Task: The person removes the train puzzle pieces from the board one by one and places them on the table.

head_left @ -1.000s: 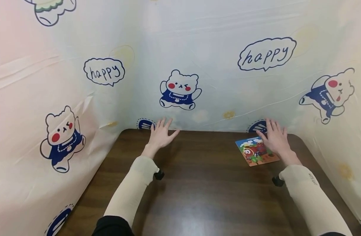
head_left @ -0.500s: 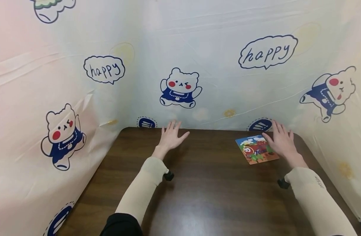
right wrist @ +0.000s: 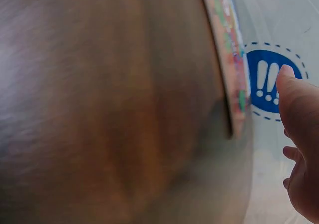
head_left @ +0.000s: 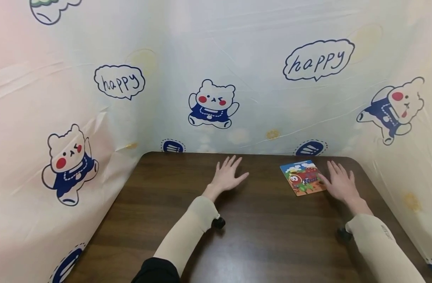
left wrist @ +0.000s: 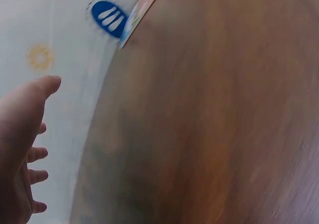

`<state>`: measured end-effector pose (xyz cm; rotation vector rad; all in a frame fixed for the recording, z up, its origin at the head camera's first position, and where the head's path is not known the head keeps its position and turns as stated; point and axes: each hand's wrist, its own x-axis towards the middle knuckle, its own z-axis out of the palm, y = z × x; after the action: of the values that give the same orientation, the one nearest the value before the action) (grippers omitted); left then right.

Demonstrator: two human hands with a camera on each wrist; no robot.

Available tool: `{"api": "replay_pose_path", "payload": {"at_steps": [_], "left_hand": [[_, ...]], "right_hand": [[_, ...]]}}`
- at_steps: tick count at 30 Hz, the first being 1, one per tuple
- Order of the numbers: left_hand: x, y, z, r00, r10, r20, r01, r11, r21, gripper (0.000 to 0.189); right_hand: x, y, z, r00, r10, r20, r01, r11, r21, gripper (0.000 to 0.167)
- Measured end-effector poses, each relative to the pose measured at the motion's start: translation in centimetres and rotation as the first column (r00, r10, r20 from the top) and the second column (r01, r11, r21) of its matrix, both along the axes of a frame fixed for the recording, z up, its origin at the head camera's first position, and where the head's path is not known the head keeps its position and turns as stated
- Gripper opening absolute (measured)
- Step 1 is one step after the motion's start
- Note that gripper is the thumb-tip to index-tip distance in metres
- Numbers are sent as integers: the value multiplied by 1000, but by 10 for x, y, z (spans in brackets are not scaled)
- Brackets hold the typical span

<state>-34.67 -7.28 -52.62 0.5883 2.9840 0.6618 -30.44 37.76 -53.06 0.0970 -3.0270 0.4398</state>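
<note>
Loosely, left hand [head_left: 226,177] is hovering over table [head_left: 265,224], fingers spread, right hand [head_left: 341,185] likewise spread, thumb overlapping picture card [head_left: 302,179], touch unclear.

A colourful cartoon card [head_left: 301,179] lies flat near the far right corner of the brown wood-grain surface [head_left: 265,228]. The right hand [head_left: 341,185], fingers spread, is at the card's right side, its thumb overlapping it in view; whether they touch is unclear. The left hand [head_left: 226,177], also spread, is near the far edge's middle. Behind that edge hangs a pale sheet [head_left: 260,90] printed with bears [head_left: 213,104].
</note>
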Motion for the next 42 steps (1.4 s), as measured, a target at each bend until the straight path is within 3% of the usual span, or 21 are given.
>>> {"api": "replay_pose_path", "payload": {"at_steps": [4,9,18,31,42], "left_hand": [[5,26,-4,999,-38,3,38,997,-65,83],[11,59,-13,994,-106,16,107,991,-81,82],[32,105,-23,982,-184,47,189,974,-124,78],[37,151,-29,980,-189,56,197,960,-200,79],[37,159,-34,973,-231,25,229,936,-269,78]], "right_hand": [[2,2,-8,999,4,34,-4,1000,1,86],[6,5,-17,998,18,65,-17,1000,-9,87],[11,1,-29,995,41,92,-38,999,-33,90],[13,-9,-32,996,46,74,-44,999,-31,90],[12,-14,-35,996,36,77,-35,999,-19,93]]}}
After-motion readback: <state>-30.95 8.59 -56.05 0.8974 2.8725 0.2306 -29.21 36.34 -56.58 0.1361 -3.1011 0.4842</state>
